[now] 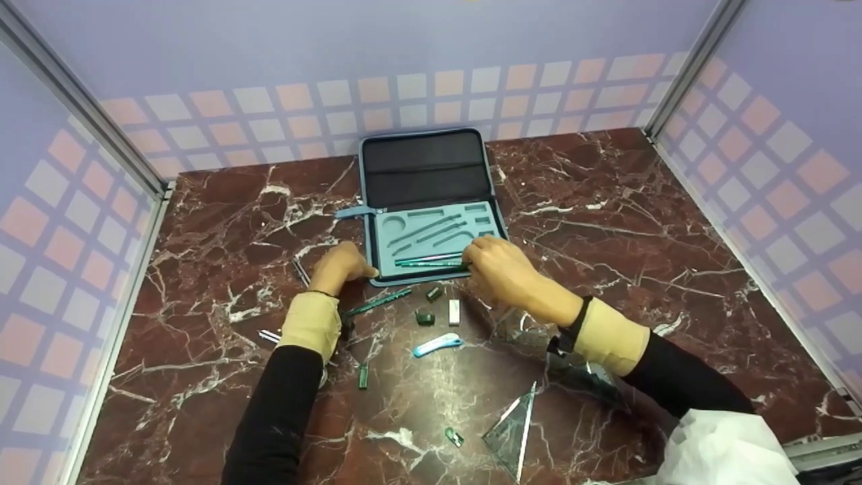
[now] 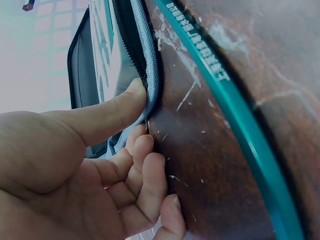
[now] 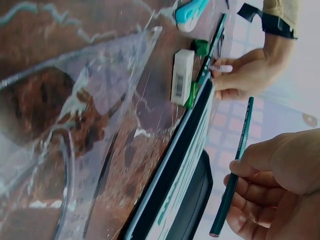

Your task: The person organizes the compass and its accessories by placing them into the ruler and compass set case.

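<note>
We are seeing the right hand point(image 1: 502, 273) pinching a green pencil point(image 3: 243, 135), its thumb and fingers together on the shaft. In the head view, the pencil is pointing from this hand toward 9 o'clock, showing over the near part of the light blue insert point(image 1: 417, 249); we are not managing to tell whether it is touching there. The unfolded case point(image 1: 425, 158) is lying toward 10 to 11 o'clock of the right hand.

We are also seeing the left hand point(image 1: 340, 264) clamping the case's near left corner, thumb pressing on the rim and fingers bending against the outer side. On the desk point(image 1: 586, 202), a second green pencil point(image 1: 380, 301) is lying at 4 to 5 o'clock of the left hand. From the right hand, we are finding the white eraser point(image 1: 454, 312) resting between 7 and 8 o'clock, the blue-and-white cutter point(image 1: 436, 345) near 7, and a clear set square point(image 1: 512, 433) at 6.
</note>
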A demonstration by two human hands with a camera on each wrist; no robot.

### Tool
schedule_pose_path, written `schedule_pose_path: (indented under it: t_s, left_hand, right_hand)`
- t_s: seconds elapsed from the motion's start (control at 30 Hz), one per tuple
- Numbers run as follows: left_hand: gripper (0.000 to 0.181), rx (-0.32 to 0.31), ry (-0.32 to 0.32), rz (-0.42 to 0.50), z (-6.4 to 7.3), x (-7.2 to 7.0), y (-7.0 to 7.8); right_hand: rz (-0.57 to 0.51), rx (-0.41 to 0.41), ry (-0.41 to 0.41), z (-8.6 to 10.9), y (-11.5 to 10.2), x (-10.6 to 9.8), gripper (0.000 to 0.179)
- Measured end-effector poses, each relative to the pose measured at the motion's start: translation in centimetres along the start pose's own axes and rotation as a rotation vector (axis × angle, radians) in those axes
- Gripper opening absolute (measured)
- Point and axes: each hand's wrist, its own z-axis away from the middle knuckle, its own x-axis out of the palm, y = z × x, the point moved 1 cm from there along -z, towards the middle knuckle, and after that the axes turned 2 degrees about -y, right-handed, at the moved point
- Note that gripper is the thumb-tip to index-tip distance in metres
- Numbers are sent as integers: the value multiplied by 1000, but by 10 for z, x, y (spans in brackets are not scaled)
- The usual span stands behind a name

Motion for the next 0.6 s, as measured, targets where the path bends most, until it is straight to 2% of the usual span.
schedule_pose_path:
  t_s: [0.17,0.6]
  left_hand:
    - [64,1,11,1,1,0,0]
    - [65,-23,11,11,0,1,0]
  right_hand:
    - [-5,44,3,-3,9,0,16]
    - [-25,98,-74,-8,20,6,11]
